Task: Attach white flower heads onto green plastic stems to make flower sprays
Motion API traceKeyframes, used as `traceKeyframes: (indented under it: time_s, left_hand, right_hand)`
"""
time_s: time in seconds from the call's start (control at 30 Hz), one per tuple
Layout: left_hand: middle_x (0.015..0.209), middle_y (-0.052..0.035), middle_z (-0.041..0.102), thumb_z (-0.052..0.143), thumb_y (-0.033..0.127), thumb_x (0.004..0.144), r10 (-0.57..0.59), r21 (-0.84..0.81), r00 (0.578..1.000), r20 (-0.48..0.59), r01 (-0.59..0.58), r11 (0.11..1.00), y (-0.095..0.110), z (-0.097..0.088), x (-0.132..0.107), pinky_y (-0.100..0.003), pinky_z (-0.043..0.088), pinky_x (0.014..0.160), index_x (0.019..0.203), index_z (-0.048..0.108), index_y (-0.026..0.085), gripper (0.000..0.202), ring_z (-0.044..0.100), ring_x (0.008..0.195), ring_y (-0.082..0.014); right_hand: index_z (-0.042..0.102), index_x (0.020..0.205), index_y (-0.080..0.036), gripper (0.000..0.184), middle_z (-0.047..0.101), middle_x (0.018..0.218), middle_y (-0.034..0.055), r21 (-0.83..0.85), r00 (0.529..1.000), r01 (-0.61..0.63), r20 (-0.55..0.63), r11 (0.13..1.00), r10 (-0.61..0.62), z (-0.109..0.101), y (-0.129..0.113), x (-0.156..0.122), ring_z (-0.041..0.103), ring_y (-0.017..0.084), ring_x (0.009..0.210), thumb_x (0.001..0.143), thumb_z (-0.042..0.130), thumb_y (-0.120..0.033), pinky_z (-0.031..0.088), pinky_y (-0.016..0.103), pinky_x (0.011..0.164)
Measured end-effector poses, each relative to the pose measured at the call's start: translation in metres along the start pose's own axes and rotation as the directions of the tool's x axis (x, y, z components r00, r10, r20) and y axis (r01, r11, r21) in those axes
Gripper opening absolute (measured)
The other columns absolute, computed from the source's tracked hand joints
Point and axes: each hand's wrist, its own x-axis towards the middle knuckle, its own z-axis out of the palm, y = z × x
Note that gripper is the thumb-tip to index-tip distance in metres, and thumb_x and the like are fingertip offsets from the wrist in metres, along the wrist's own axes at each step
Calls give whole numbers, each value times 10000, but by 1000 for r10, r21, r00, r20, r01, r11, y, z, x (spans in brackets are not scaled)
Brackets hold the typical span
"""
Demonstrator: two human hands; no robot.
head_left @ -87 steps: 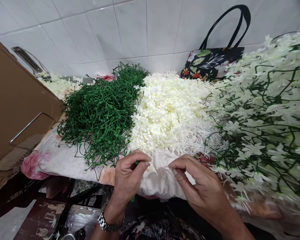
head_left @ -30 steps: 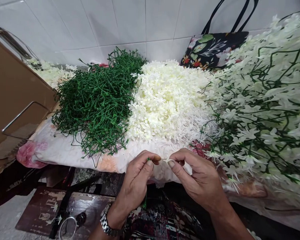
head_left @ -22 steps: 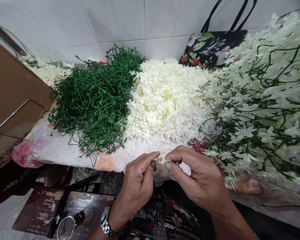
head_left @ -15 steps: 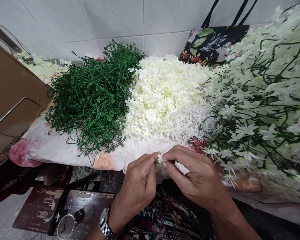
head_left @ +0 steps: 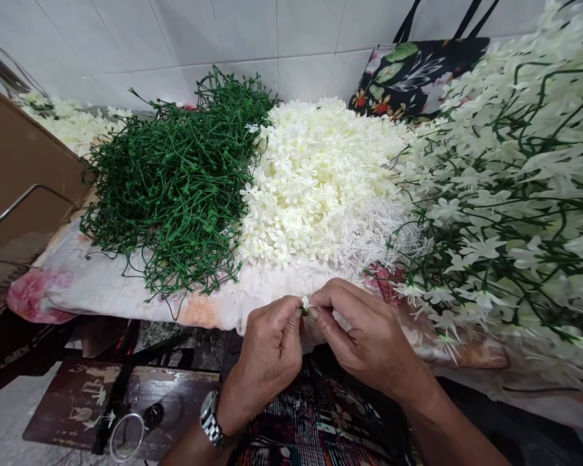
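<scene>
Left hand: the thumb and finger of the left hand (head_left: 271, 343) pinch a green stem (head_left: 304, 312); only a tiny bit of it peeps out.
Right hand: the thumb and finger of the right hand (head_left: 364, 336) pinch a small white flower (head_left: 306, 301).
Both hands: close together, with the tips almost meeting at the flower; I can't tell if they touch.
Flower and stem: between the fingertips, right by the middle of the surface's near edge.
Surface: covered with a pale cloth (head_left: 97, 292) with pink and orange flowers on it.
Green pile: lots of tangled green stems (head_left: 170, 181) on the left half, from near the far edge almost to the near edge.
White pile: a big heap of white blossoms (head_left: 315, 175) in the middle, touching the green pile.
Thin bits: skinny white strands (head_left: 369, 239) at the heap's near right side.
Right end: lots of white flowers on green stalks (head_left: 510, 213), piled high.
Far edge: a black flowery bag (head_left: 418, 77), right of the middle, by the tiled wall (head_left: 243, 32).
Left end: a brown cardboard box (head_left: 24, 155); more white flowers (head_left: 72, 123) are at the far left corner.
Left wrist: a silver watch (head_left: 211, 417).
</scene>
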Motion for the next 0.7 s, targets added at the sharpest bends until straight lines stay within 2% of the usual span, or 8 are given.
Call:
traceKeyframes:
  time_s: [0.17,0.33,0.47,0.53,0.6,0.7]
  left_hand:
    - [490,69,307,377,52,793,11,14,999,-45,-10,1000,0,4,-1,-216,236,427,601,315,216,260,299,417,-88]
    - [499,66,300,371,41,771,-16,4,999,-49,16,1000,-3,8,0,-217,226,434,602,311,213,249,296,438,-90]
    - [493,63,298,379,112,811,-102,-153,995,0,101,983,-5,4,2,-203,232,433,571,314,202,265,297,446,-83]
    - [485,62,323,391,169,836,-189,-292,980,67,200,935,-5,0,3,-192,247,425,556,357,193,282,309,442,-78]
    - [482,55,374,406,222,850,-279,-418,953,121,304,856,-5,-4,2,-184,275,417,565,444,180,290,341,434,-78]
    - [477,39,439,447,289,858,-367,-542,924,108,364,758,-6,-6,-2,-187,331,421,617,572,155,303,398,431,-87]
  right_hand:
    - [497,750,-173,155,513,645,6,26,998,0,-56,1000,2,9,1,-1,490,119,595,876,442,-100,408,233,547]
    - [496,747,-170,161,509,637,11,-27,997,24,-77,999,-26,12,0,0,483,122,590,875,445,-89,401,239,546]
    - [522,777,-165,137,528,652,13,-8,999,23,-31,1000,-23,7,0,1,502,125,609,885,458,-110,423,242,565]
    - [552,875,-157,56,573,736,28,26,1000,0,4,1000,0,2,1,0,542,131,679,881,497,-146,456,243,616]
    - [555,999,-153,134,601,856,50,22,1000,-23,-6,999,23,-5,1,-3,565,138,764,869,539,-184,475,249,677]
    - [550,1033,-155,168,596,893,51,-19,995,-41,-90,999,40,-10,0,-8,557,128,769,868,545,-184,473,241,691]
